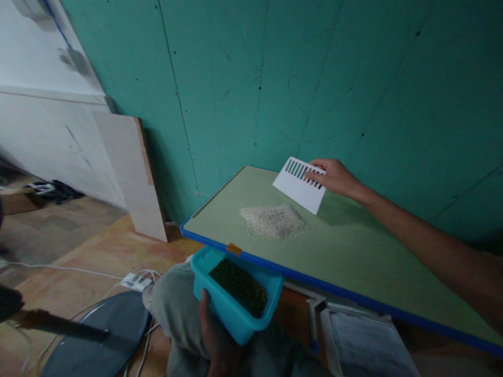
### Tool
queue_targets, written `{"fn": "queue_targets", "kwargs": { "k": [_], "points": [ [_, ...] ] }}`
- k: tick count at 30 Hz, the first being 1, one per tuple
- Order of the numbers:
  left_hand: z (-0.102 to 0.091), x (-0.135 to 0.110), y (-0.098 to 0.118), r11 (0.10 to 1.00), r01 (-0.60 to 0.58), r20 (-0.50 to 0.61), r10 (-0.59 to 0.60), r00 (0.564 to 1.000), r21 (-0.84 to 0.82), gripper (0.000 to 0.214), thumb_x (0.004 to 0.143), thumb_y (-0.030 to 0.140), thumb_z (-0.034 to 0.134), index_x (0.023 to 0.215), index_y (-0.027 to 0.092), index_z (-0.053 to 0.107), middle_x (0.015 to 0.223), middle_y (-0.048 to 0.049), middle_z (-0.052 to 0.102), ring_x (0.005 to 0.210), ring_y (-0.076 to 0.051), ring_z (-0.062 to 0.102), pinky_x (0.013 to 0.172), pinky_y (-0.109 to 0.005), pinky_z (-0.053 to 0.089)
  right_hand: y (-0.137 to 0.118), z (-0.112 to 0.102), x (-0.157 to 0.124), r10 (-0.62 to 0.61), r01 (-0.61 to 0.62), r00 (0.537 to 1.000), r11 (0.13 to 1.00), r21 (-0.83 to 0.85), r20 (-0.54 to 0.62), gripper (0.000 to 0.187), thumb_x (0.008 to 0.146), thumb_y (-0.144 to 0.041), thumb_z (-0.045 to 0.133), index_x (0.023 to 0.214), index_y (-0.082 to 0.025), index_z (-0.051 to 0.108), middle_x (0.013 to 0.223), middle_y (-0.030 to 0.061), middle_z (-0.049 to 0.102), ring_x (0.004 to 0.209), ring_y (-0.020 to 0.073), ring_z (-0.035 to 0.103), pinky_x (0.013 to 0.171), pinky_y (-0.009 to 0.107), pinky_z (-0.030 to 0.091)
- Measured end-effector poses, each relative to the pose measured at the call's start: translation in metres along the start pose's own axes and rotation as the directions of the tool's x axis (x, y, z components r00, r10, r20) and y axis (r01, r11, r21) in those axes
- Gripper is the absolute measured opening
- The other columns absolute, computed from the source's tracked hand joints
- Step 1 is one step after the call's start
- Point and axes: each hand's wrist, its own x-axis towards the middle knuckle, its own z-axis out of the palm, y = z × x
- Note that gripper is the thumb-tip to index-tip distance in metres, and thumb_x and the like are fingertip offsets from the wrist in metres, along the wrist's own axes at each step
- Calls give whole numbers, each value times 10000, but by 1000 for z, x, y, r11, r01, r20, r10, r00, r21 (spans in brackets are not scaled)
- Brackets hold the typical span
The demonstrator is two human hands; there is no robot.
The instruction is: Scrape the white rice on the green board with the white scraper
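Note:
My right hand (333, 177) reaches over the green table (353, 251) and grips a white slotted card (299, 184) by its upper right corner, holding it tilted just beyond a pile of white grains (274, 221). The card's lower edge hangs slightly above the tabletop. My left hand (215, 340) holds a turquoise plastic tub (231, 309) from underneath, below the table's blue front edge and over my knee. The tub contains dark green grains (239, 287).
A teal wall (314, 78) stands right behind the table. A wooden board (133, 173) leans against it at the left. On the floor lie a white power strip (135, 281) with cables and a dark round stool seat (106, 330).

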Motion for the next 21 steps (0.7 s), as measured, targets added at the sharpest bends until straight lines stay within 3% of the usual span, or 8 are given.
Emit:
{"fn": "queue_targets", "kwargs": {
  "k": [3, 5, 11, 16, 21],
  "points": [
    [1, 1, -2, 998, -61, -70, 61, 996, -1, 535, 904, 449, 597, 1424, 353, 515, 1198, 1, 738, 1096, -253, 676, 1001, -388, 490, 25, -5, -10, 60, -74, 996, 975, -208, -73, 135, 842, -212, 602, 898, -138, 701, 810, 81, 732, 672, 186, 661, 566, 269, 446],
    [2, 2, -5, 996, -88, -88, 87, 992, -2, 488, 904, 442, 589, 1381, 339, 570, 1166, -16, 750, 1073, -264, 688, 1025, -417, 470, 27, -2, -17, 59, -79, 996, 945, -317, -71, 143, 858, -203, 581, 906, -136, 698, 819, 88, 732, 673, 189, 655, 561, 271, 423],
    [-4, 4, -7, 999, -32, 75, 33, 997, -21, 453, 902, 388, 614, 1348, 312, 609, 1202, -35, 736, 1132, -282, 660, 1045, -436, 448, -10, 27, -28, -81, 55, 996, 880, -471, -35, 223, 929, -230, 489, 975, -138, 687, 870, 106, 744, 696, 200, 656, 596, 292, 393],
    [0, 6, -14, 992, -127, -47, 128, 991, 20, 503, 902, 409, 604, 1394, 319, 559, 1157, -29, 753, 1032, -258, 704, 996, -397, 492, -34, 43, -30, -204, 204, 977, 838, -507, 58, 293, 954, -258, 450, 1106, -175, 686, 918, 90, 753, 671, 186, 649, 620, 297, 400],
    [5, 5, -16, 994, -111, -76, 112, 991, 17, 552, 904, 433, 593, 1437, 318, 505, 1180, -27, 743, 1080, -262, 682, 962, -385, 521, -36, 30, -21, -200, 185, 979, 844, -503, 24, 311, 930, -313, 517, 1165, -220, 698, 913, 73, 757, 722, 206, 667, 643, 301, 429]
  ]
}}
